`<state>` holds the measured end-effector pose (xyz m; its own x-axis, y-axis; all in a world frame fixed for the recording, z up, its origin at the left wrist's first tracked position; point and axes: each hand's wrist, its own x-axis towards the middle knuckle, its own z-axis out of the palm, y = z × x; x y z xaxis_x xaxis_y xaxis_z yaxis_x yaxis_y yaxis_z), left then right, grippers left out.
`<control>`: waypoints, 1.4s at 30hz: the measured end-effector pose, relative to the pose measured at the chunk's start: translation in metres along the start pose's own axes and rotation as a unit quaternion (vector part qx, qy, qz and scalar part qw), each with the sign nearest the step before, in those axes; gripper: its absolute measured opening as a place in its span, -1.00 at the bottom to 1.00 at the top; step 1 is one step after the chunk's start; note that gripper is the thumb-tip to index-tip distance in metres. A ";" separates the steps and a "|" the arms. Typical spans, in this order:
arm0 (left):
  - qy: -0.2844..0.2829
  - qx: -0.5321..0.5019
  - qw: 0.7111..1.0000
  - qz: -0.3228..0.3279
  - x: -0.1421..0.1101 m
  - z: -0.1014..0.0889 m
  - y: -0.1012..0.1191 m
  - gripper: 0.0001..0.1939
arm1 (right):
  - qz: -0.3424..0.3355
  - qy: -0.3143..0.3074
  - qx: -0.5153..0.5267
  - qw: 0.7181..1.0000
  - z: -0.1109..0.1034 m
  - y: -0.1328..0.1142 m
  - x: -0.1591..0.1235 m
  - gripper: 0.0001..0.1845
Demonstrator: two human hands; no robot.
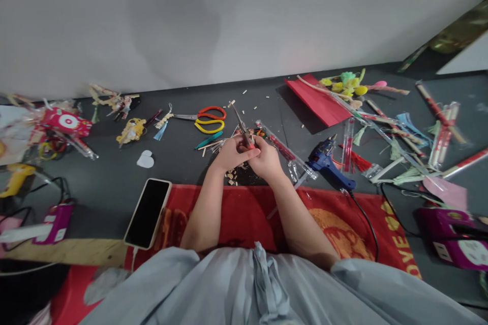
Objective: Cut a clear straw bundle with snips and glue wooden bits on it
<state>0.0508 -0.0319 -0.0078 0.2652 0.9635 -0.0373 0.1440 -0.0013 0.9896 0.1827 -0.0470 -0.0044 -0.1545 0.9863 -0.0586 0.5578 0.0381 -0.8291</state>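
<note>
My left hand (229, 154) and my right hand (268, 160) meet in front of me, fingers closed round a slim pointed metal tool (241, 124) with red on its handle. Whether it is scissors or pliers I cannot tell. Its tip points up and left, beside a small pale wooden piece (231, 104); I cannot tell if they touch. Thin sticks (218, 145) and small wooden bits (231, 176) lie under and around my hands. Left of them are scissors (208, 119) with one red and one yellow loop, and a teal pen-like thing (208, 140).
A blue glue gun (328, 165) lies to the right, its cord crossing a red towel (244, 213). A phone (148, 213) rests at the left. Red paper (322, 101), wrapped sticks (445, 134) and tassels are spread farther right. Purple boxes (450, 236) stand at both sides.
</note>
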 end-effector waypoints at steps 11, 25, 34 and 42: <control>0.253 -0.060 0.961 0.097 0.001 -0.033 -0.002 -0.51 | -0.021 -0.022 -0.054 0.998 -0.001 -0.001 -0.001 -0.69; 0.412 0.015 0.894 0.173 -0.001 -0.036 0.006 -0.72 | -0.054 -0.078 -0.015 0.995 -0.002 -0.004 -0.004 -0.72; 0.408 0.151 0.866 0.245 -0.007 -0.036 0.011 -0.80 | -0.112 -0.139 0.034 0.983 -0.006 -0.002 -0.005 -0.70; 0.370 0.245 0.866 0.233 -0.010 -0.039 0.007 -0.79 | -0.127 -0.152 0.039 0.979 -0.007 0.000 -0.005 -0.69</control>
<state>0.0124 -0.0311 0.0049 -0.2531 0.7358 0.6281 0.6206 -0.3746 0.6889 0.1889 -0.0504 -0.0007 -0.5225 0.8526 0.0027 0.4074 0.2524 -0.8777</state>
